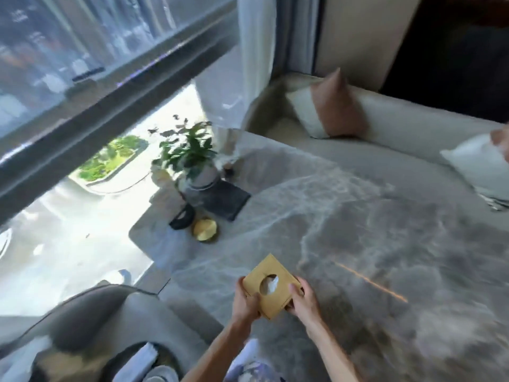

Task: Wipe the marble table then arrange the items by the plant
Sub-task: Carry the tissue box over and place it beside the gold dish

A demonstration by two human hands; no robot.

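Main risk here: the tan tissue box point(271, 288) gets set down too hard near the plant point(190, 153) and knocks the gold dish point(205, 230) or the black item point(183, 216) beside it, since that corner's crowded. Both the left hand point(245, 299) and right hand point(303, 299) have fingers wrapped around the box's sides, holding it over the marble table point(371, 230), near edge. Square box, round hole, tissue poking out, I think; it's blurry.

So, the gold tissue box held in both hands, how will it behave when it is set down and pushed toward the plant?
The tissue box looks stiff: its flat faces keep their shape under the left hand and right hand. It is probably light, with only tissue visible in the round hole. On the polished marble table it would likely slide easily, not roll or tip.
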